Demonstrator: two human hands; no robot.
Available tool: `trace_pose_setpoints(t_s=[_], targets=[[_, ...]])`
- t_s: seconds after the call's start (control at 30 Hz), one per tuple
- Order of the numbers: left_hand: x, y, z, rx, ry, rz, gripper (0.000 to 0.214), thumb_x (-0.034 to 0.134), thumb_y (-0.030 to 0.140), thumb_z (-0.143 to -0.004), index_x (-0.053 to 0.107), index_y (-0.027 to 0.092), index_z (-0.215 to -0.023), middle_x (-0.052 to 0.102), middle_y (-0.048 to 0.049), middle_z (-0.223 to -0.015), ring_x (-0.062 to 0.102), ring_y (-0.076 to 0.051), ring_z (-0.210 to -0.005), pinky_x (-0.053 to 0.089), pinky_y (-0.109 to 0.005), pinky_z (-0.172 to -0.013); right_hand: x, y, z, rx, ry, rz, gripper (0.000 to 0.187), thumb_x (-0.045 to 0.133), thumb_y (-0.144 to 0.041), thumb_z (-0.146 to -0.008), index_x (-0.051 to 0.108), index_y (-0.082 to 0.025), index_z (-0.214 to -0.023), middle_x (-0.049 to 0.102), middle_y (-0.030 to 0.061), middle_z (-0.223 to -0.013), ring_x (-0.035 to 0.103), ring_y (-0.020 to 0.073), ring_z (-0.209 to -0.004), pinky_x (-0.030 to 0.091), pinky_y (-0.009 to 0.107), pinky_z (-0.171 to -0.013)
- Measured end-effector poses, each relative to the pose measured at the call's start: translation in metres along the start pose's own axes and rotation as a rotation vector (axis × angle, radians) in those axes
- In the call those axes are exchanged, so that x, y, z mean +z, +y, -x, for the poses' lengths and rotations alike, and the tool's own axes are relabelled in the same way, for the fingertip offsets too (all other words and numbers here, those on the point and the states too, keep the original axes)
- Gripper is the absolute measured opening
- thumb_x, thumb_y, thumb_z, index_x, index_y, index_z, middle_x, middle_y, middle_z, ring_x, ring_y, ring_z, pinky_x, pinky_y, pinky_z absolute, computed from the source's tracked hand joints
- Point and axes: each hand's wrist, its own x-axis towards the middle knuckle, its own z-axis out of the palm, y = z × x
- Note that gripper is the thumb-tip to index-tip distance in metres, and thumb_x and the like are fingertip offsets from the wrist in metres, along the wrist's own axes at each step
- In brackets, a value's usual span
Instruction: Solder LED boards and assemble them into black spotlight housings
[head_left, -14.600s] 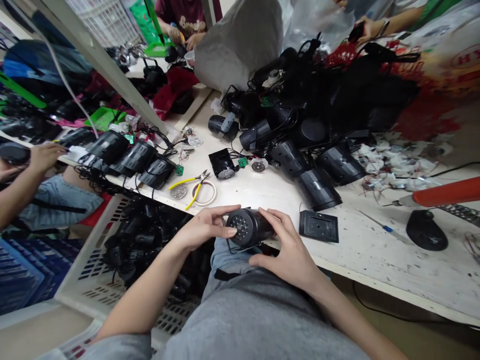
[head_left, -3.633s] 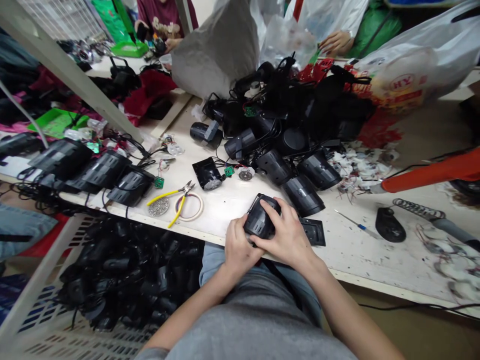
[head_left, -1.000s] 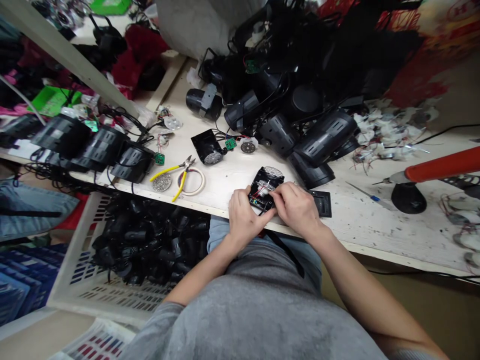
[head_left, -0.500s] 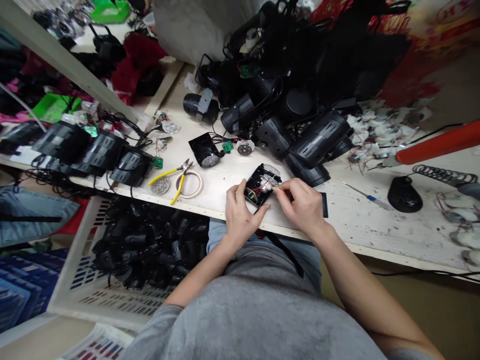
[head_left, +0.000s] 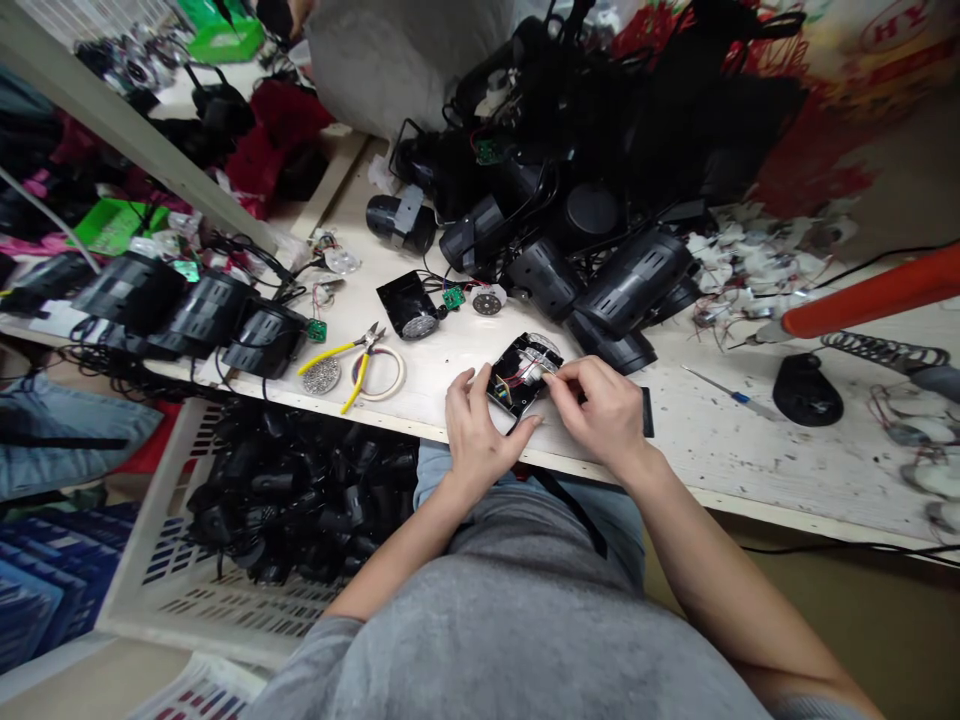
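An opened black lamp housing (head_left: 516, 380) lies near the front edge of the white workbench (head_left: 750, 470), its red wires and a small white part showing inside. My left hand (head_left: 474, 432) grips the housing's near left side with thumb and fingers curled round it. My right hand (head_left: 604, 412) is pinched at the white part on the housing's right side. A flat black cover plate (head_left: 648, 412) lies partly hidden behind my right hand.
A heap of black lamp bodies (head_left: 592, 230) fills the bench behind. Yellow-handled cutters (head_left: 349, 358), a tape ring (head_left: 381, 368) and a small opened unit (head_left: 409, 305) lie to the left. An orange-handled tool (head_left: 870, 298) and screwdriver (head_left: 724, 390) sit right. A white crate (head_left: 247, 540) of black parts stands below left.
Earlier I held the closed black housing in both hands; it now lies opened on the bench. Over the last second my hands shifted only slightly around its inner parts.
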Motion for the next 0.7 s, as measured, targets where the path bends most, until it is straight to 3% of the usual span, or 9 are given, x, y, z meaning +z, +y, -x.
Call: trace_pose_setpoints(t_s=[0.07,0.17,0.27,0.33,0.43,0.6,0.7], targets=[[0.002,0.000,0.004,0.042,0.101,-0.024,0.075,0.075,0.057,-0.080,0.049,0.014,-0.136,0.050,-0.0198,-0.127,0.054,-0.033,-0.119,0.050,-0.050,-0.097,-0.001,0.000,0.000,0.008,0.027,0.002,0.016,0.062,-0.017,-0.094,0.055,-0.020,-0.080,0.061,-0.0005,-0.070,0.057,0.0122,-0.061,0.044,0.025,-0.057],[0.004,-0.003,0.010,0.139,0.262,-0.060,0.054,0.075,0.053,-0.081,0.057,0.015,-0.114,0.057,-0.0137,-0.105,0.059,-0.028,-0.100,0.052,-0.044,-0.085,-0.003,0.000,-0.001,0.023,0.081,0.003,0.015,0.064,-0.016,-0.093,0.055,-0.020,-0.081,0.063,-0.0002,-0.071,0.059,0.0125,-0.061,0.046,0.025,-0.058],[0.003,-0.006,0.011,0.253,0.304,-0.072,0.030,0.076,0.042,-0.084,0.056,0.019,-0.088,0.057,-0.0049,-0.081,0.058,-0.020,-0.077,0.049,-0.036,-0.070,-0.007,-0.001,-0.002,0.030,0.132,0.000,0.015,0.066,-0.014,-0.091,0.055,-0.020,-0.081,0.064,-0.0002,-0.071,0.059,0.0124,-0.061,0.047,0.025,-0.058],[0.000,-0.006,0.010,0.343,0.260,-0.017,0.026,0.074,0.030,-0.087,0.052,0.021,-0.078,0.057,-0.0007,-0.069,0.056,-0.016,-0.066,0.046,-0.031,-0.063,-0.012,-0.001,-0.002,0.030,0.154,0.001,0.015,0.067,-0.013,-0.090,0.056,-0.020,-0.082,0.065,-0.0001,-0.073,0.061,0.0123,-0.062,0.048,0.024,-0.059],[-0.004,0.000,0.008,0.465,0.153,0.154,0.019,0.069,0.020,-0.091,0.053,0.020,-0.081,0.062,0.0009,-0.067,0.059,-0.012,-0.062,0.048,-0.024,-0.059,-0.024,0.000,-0.001,0.025,0.182,0.025,0.016,0.068,-0.011,-0.088,0.056,-0.021,-0.084,0.066,-0.0003,-0.073,0.063,0.0128,-0.064,0.050,0.024,-0.059],[-0.018,0.013,0.003,0.560,-0.051,0.301,0.014,0.064,0.023,-0.097,0.057,0.018,-0.086,0.063,0.0036,-0.061,0.060,-0.009,-0.053,0.045,-0.020,-0.053,-0.052,0.012,0.017,-0.034,0.123,0.081,0.018,0.068,-0.008,-0.087,0.056,-0.021,-0.087,0.068,0.0012,-0.076,0.066,0.0145,-0.070,0.052,0.025,-0.063],[-0.043,0.017,-0.008,0.560,-0.240,0.273,0.015,0.062,0.026,-0.098,0.059,0.017,-0.086,0.065,0.0026,-0.065,0.061,-0.008,-0.054,0.045,-0.019,-0.053,-0.068,0.022,0.037,-0.124,0.054,0.178,0.017,0.068,-0.009,-0.087,0.056,-0.020,-0.090,0.069,0.0033,-0.078,0.066,0.0155,-0.073,0.053,0.026,-0.065]])
